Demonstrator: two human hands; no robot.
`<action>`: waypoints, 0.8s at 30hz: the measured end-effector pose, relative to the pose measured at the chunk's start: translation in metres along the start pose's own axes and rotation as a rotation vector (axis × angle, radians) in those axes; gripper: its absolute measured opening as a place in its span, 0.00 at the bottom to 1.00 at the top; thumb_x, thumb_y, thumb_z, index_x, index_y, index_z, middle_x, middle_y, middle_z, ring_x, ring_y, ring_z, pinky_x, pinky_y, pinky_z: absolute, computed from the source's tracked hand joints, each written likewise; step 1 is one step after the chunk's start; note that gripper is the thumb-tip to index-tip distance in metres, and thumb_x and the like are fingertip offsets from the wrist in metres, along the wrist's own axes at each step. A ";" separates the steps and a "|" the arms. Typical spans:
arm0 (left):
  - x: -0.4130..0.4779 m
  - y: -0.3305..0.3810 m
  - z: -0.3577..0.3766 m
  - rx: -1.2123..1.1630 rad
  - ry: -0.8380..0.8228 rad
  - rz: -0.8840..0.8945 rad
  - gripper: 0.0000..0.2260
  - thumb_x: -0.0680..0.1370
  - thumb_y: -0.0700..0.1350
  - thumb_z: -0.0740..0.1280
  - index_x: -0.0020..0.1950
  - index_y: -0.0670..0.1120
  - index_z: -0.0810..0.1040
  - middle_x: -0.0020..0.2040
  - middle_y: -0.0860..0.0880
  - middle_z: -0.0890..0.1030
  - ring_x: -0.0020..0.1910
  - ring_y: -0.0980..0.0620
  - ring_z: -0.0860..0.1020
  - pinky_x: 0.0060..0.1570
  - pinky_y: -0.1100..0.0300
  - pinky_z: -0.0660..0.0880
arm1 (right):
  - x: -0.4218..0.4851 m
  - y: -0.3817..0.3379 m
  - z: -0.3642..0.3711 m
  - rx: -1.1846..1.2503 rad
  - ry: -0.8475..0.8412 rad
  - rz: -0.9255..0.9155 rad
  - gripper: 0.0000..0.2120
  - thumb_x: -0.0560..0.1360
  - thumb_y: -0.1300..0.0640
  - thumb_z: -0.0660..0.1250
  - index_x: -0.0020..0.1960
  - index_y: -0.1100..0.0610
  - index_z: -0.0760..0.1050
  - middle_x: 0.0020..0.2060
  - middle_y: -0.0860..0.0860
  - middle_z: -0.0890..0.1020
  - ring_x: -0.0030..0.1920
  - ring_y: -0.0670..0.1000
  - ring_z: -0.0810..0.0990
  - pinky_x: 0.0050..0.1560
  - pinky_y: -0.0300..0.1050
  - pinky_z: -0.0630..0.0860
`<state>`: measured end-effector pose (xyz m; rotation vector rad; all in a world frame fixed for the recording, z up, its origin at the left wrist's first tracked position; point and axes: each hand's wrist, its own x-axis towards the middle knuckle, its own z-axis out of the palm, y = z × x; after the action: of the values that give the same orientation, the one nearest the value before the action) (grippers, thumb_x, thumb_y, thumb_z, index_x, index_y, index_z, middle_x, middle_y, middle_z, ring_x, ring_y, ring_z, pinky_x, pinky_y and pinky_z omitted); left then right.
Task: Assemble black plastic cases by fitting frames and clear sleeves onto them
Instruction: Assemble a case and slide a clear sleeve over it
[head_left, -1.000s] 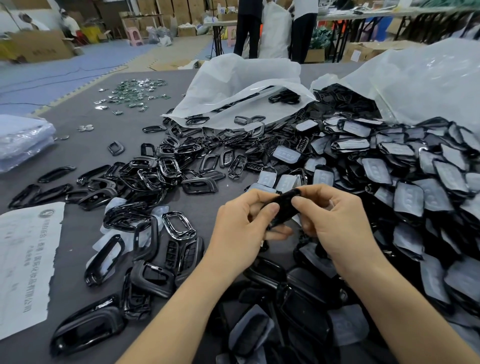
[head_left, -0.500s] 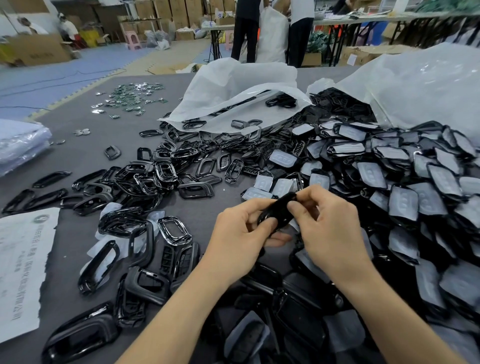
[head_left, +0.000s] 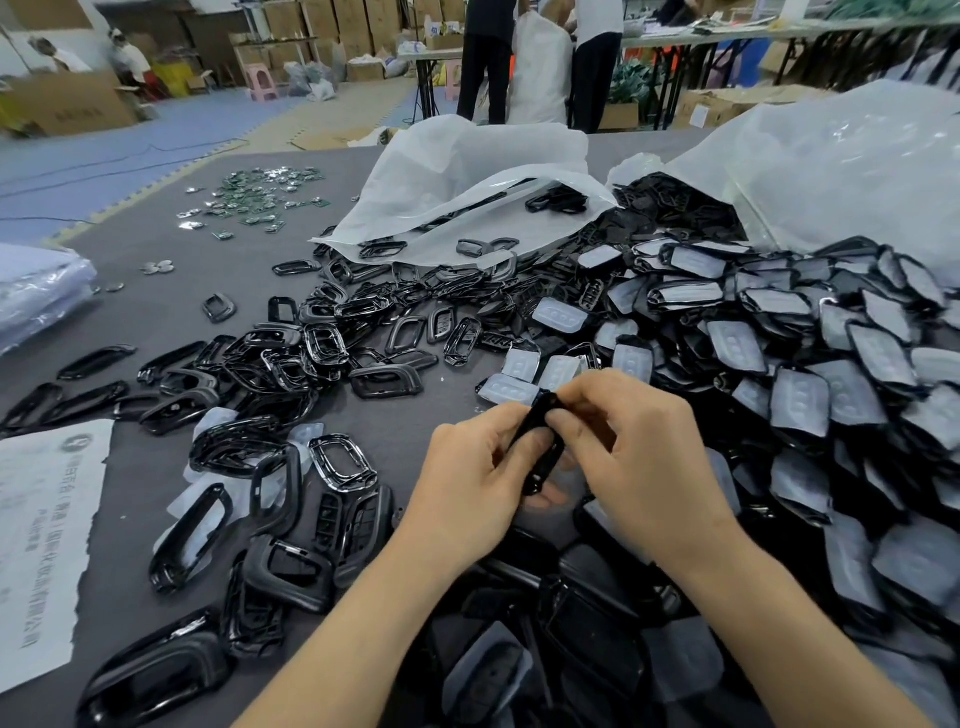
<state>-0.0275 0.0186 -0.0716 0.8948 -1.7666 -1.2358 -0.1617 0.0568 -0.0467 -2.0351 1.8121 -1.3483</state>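
Observation:
I hold one black plastic case (head_left: 537, 434) edge-on between both hands, above the grey table (head_left: 156, 312). My left hand (head_left: 470, 483) grips its lower end with curled fingers. My right hand (head_left: 641, 457) pinches its upper end with thumb and fingertips. Much of the case is hidden by my fingers. Loose black frames (head_left: 322, 358) lie scattered to the left. A big heap of black cases in clear sleeves (head_left: 800, 374) covers the right side.
Two white plastic bags (head_left: 467, 187) lie open at the back, spilling parts. Small metal pieces (head_left: 260, 200) lie far left. A printed paper sheet (head_left: 41, 535) lies at the left edge. More black cases (head_left: 571, 639) are piled under my forearms. People stand beyond the table.
The case has turned from lying slantwise to nearly upright and edge-on between my hands. Both hands closed in around it and shifted slightly toward the middle.

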 end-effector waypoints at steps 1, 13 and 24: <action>0.000 -0.001 0.001 0.012 0.015 0.002 0.07 0.80 0.36 0.63 0.45 0.43 0.79 0.33 0.49 0.83 0.31 0.49 0.84 0.31 0.59 0.80 | 0.000 -0.001 0.000 0.055 -0.002 0.062 0.04 0.72 0.63 0.71 0.43 0.55 0.77 0.34 0.45 0.79 0.34 0.44 0.76 0.38 0.37 0.72; 0.004 0.011 -0.005 -0.338 0.075 -0.224 0.07 0.82 0.37 0.59 0.47 0.41 0.75 0.38 0.46 0.85 0.29 0.51 0.82 0.29 0.64 0.79 | 0.006 0.008 -0.007 0.624 -0.027 0.591 0.19 0.70 0.76 0.50 0.45 0.54 0.67 0.41 0.52 0.73 0.38 0.47 0.71 0.32 0.31 0.70; -0.003 0.015 0.000 -0.602 -0.278 -0.322 0.07 0.73 0.46 0.66 0.46 0.46 0.82 0.44 0.45 0.85 0.34 0.47 0.84 0.33 0.62 0.80 | 0.004 -0.005 -0.005 1.257 0.079 0.585 0.26 0.66 0.77 0.45 0.53 0.57 0.70 0.47 0.54 0.84 0.53 0.49 0.78 0.65 0.47 0.70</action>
<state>-0.0279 0.0249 -0.0580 0.6821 -1.3385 -2.0416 -0.1612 0.0566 -0.0384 -0.7362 0.9164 -1.6656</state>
